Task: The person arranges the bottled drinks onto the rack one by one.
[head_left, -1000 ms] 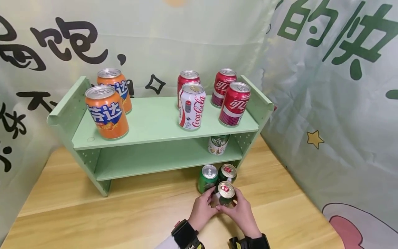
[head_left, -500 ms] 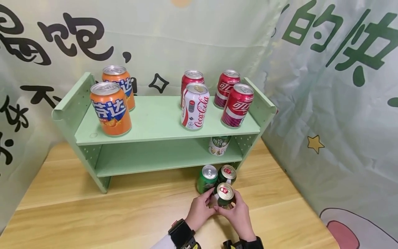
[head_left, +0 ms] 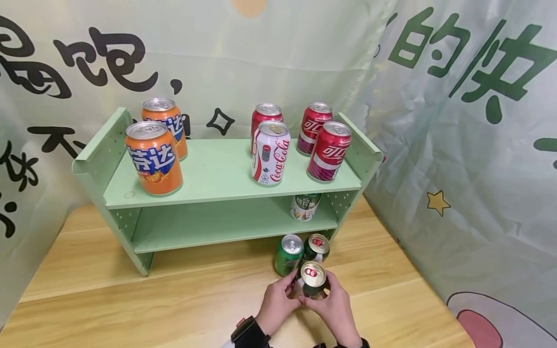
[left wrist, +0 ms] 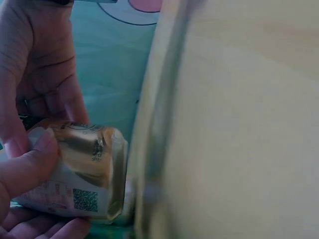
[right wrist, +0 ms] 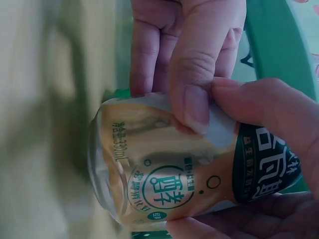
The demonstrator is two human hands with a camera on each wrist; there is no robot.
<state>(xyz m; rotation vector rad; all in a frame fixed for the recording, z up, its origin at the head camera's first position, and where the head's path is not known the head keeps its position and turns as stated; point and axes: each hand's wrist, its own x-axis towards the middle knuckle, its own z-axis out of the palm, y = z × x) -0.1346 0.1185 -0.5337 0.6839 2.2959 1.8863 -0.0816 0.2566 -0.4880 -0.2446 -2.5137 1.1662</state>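
Observation:
Both hands hold one drink can [head_left: 313, 274] with a gold lid and red tab, in front of the shelf. My left hand [head_left: 278, 302] grips its left side, my right hand [head_left: 333, 309] its right side. The thumbs meet on the near side. In the right wrist view the can [right wrist: 159, 159] shows gold, white and dark green printing. The left wrist view shows its base rim; I cannot tell whether it touches the table. Just behind stand a green can [head_left: 287, 258] with a silver lid and a dark can [head_left: 317, 246] with a red tab.
A light green two-tier shelf [head_left: 217, 169] stands on the wooden table [head_left: 174, 299]. Its top tier bears orange cans [head_left: 154, 159] at left, a white Coca-Cola can [head_left: 271, 153] and several red cans [head_left: 329, 152]. A green-and-white can [head_left: 305, 208] stands on the lower tier. Printed cloth surrounds the table.
The held can and both hands have moved slightly towards me, widening the gap to the two cans behind. The head view has shifted a little. The shelf's cans stand as before.

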